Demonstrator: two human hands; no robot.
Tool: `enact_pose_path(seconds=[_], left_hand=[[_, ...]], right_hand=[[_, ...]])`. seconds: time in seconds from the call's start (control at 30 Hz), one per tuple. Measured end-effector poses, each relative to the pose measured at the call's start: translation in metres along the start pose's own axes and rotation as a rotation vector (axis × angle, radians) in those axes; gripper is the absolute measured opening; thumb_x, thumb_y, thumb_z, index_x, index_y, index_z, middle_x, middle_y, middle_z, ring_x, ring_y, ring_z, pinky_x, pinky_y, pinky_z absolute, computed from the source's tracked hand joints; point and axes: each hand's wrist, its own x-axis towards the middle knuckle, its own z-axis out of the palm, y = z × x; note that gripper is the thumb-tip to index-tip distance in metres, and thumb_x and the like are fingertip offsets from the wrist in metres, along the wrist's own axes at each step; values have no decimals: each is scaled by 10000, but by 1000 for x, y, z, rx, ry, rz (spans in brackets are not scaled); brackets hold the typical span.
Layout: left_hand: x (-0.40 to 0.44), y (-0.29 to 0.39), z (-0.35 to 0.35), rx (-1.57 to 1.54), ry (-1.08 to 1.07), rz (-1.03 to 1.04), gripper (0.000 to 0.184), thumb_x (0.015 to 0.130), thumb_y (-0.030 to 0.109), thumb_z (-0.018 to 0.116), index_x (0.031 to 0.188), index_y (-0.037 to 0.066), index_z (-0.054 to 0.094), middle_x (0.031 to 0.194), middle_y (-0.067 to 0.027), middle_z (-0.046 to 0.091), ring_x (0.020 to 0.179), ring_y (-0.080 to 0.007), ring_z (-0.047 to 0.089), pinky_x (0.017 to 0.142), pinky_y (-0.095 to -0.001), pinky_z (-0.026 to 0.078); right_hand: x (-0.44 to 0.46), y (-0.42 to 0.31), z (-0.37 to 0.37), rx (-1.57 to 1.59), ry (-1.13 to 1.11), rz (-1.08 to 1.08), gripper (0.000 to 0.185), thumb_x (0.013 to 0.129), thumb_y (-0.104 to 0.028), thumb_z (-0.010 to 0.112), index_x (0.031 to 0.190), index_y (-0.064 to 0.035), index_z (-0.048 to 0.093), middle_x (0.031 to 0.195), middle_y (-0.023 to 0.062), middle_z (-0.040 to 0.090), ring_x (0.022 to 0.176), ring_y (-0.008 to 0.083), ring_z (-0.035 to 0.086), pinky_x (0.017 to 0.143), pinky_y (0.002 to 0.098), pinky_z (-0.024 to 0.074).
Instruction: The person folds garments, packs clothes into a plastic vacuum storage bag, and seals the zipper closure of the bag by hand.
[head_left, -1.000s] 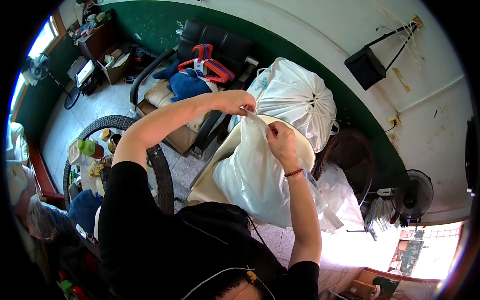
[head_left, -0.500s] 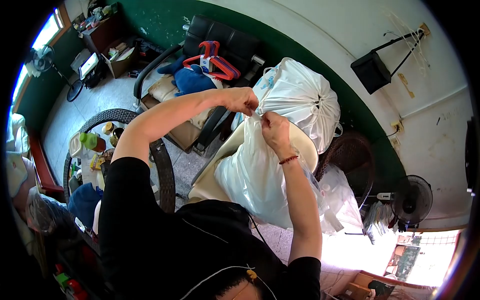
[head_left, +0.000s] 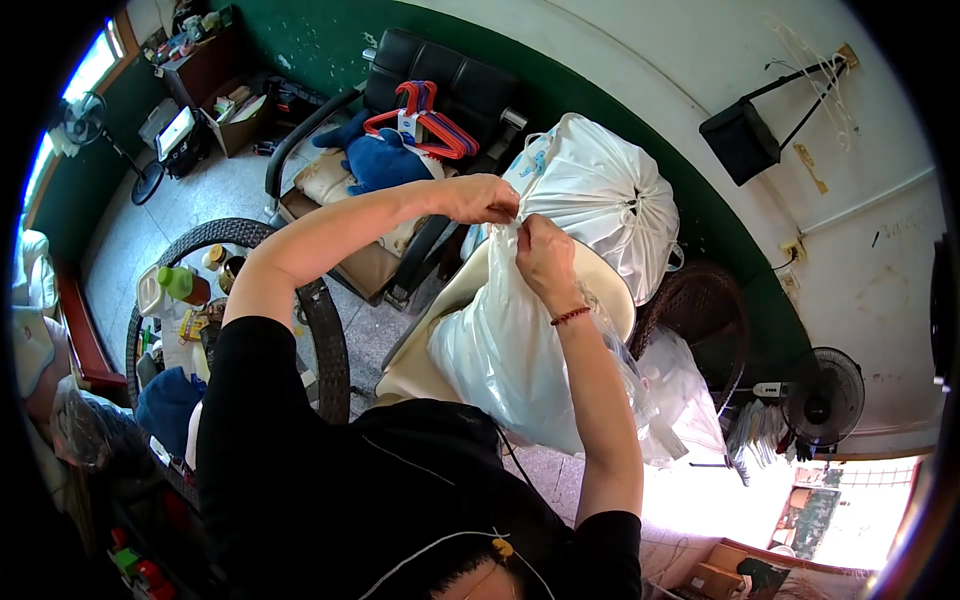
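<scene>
A white plastic bag [head_left: 505, 345], full and translucent, rests on a cream chair [head_left: 412, 372]. My left hand [head_left: 484, 199] pinches the gathered top of this bag from the left. Close beside it, my right hand [head_left: 547, 254] grips the bag's neck with curled fingers; a dark red beaded bracelet is on that wrist. The two hands are nearly touching above the bag. Right behind them sits a large white drawstring bag [head_left: 600, 200], its mouth cinched.
Behind on the left, a black armchair [head_left: 440, 75] holds a blue plush toy [head_left: 385, 160] and red hangers [head_left: 430, 130]. A round wicker-edged table [head_left: 335, 350] bears bottles. At right are another plastic bag [head_left: 680, 385] and a fan [head_left: 822, 397].
My right hand has moved up and left to join my left hand at the bag's top. The bag's neck is now bunched between them. The view has shifted slightly.
</scene>
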Motion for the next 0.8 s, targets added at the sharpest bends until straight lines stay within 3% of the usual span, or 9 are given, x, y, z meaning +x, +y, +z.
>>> enact_pose_path(seconds=[0.07,0.23,0.37,0.43,0.5,0.57,0.67,0.77,0.8], left_hand=[[1,-1,0,135,-5,112,181,783,159,598,874,7,560,799,-175,553,755,-284,556,654,-375,417],[-2,2,1,37,-53,-84,159,760,131,602,836,-2,563,716,-166,553,653,-316,542,583,-376,414],[-4,0,-2,193,-56,7,154,734,94,621,858,4,600,688,-158,560,630,-310,563,565,-370,424],[-1,5,2,297,-98,-84,187,724,94,638,898,27,616,792,-122,595,728,-287,573,649,-379,428],[-1,31,10,486,121,127,229,709,115,657,927,57,614,954,-82,603,879,-276,557,764,-405,404],[13,44,19,438,-35,68,265,700,149,670,947,83,599,1079,-66,568,994,-262,519,832,-425,365],[36,44,48,519,-121,190,93,674,147,641,703,63,611,773,-144,597,789,-325,570,697,-414,411],[45,29,56,394,-67,220,130,675,160,594,612,46,582,669,-168,565,711,-358,559,652,-436,410],[46,32,54,368,-140,158,116,735,141,624,712,29,607,677,-118,581,749,-291,573,785,-416,373]], right_hand=[[1,-5,3,-64,2,32,110,791,-113,574,776,-4,568,770,172,617,715,356,595,653,436,461],[-3,-2,-6,-22,-70,47,138,782,-149,588,808,-13,595,813,165,627,742,341,605,668,419,469],[-31,7,-42,-4,-171,63,180,769,-160,614,877,-17,636,834,143,636,751,305,620,680,381,482],[-52,14,-61,25,-171,88,184,766,-148,617,887,-11,640,829,142,635,746,298,620,682,376,483],[-62,17,-66,57,-166,122,190,762,-137,621,898,-6,643,825,141,634,742,291,621,684,370,485],[-70,22,-65,26,-139,140,177,755,-102,623,897,1,642,831,152,629,753,301,619,690,375,484],[-70,19,-61,12,-97,161,134,754,-78,613,857,6,627,844,163,622,755,326,611,688,385,480],[-71,21,-55,12,-45,142,101,747,-74,535,831,-25,565,826,165,578,796,363,566,710,442,446],[-72,22,-51,13,-44,144,101,747,-74,535,831,-25,565,826,165,578,796,363,566,710,442,446]])
